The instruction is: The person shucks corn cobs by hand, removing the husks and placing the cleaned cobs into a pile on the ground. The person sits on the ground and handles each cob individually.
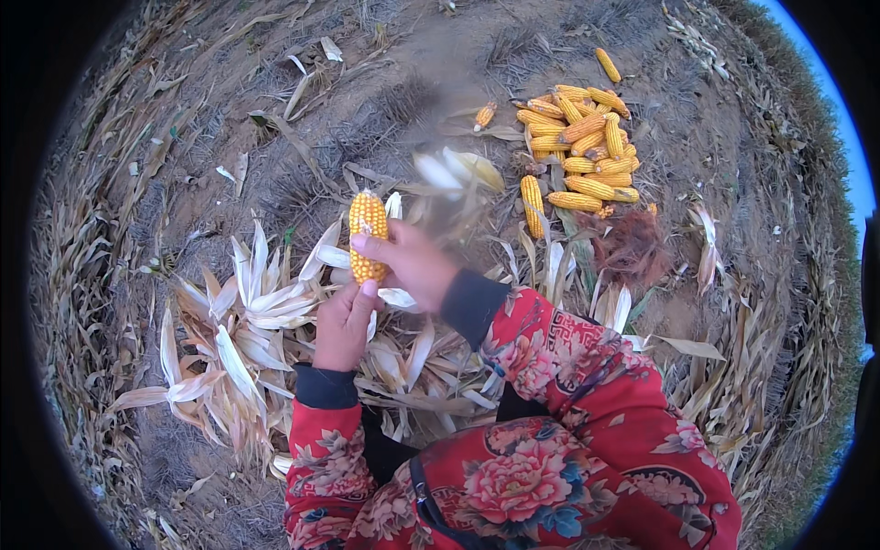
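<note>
A bare yellow ear of corn (368, 230) stands nearly upright between my hands, its kernels showing and pale husk behind its lower part. My right hand (416, 265) is wrapped around its side, with the thumb laid across the kernels. At the lower end, my left hand (346, 323) pinches the base between thumb and fingers. Pale dry husk leaves (335, 256) stick out beside and behind the ear; whether they are still attached to it cannot be seen. Below and left of my hands lies a heap of peeled husks (254, 330).
A pile of husked corn ears (584, 141) lies on the soil at the upper right. Beside it sits a clump of reddish-brown corn silk (632, 249). A small ear (485, 116) and another ear (608, 65) lie apart. Dry stalks (89, 330) line the left side.
</note>
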Tool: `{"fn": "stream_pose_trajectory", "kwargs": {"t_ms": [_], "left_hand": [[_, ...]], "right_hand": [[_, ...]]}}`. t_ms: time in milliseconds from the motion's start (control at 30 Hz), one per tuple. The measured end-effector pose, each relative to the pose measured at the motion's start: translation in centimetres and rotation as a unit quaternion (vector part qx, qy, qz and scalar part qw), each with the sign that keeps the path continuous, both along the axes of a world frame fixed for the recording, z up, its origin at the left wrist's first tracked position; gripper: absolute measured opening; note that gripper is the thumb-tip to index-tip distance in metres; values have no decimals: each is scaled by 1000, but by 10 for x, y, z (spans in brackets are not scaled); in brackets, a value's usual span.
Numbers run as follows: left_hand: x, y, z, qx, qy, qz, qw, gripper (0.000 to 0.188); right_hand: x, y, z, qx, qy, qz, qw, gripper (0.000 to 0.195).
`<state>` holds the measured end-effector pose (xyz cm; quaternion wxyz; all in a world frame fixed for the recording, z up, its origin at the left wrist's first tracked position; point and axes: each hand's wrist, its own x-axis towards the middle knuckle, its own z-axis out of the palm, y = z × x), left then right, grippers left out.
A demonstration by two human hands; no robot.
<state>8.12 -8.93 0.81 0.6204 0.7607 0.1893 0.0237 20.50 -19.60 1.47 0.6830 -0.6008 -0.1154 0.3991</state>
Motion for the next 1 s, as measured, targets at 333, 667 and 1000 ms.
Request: {"fn": "stream_pose_trajectory", "kwargs": {"t_ms": [333,667,1000], "left_hand": [[8,42,-8,-173,11,288,942,39],[9,80,-29,7,55,265,963,27],[6,96,-42,-43,126,262,956,21]], "right_hand": [[164,-107,-27,-186,-33,1,982,42],[317,-192,-206,-231,-43,-180,955,22],[276,22,-336,-589,-293,128,742,41]]}}
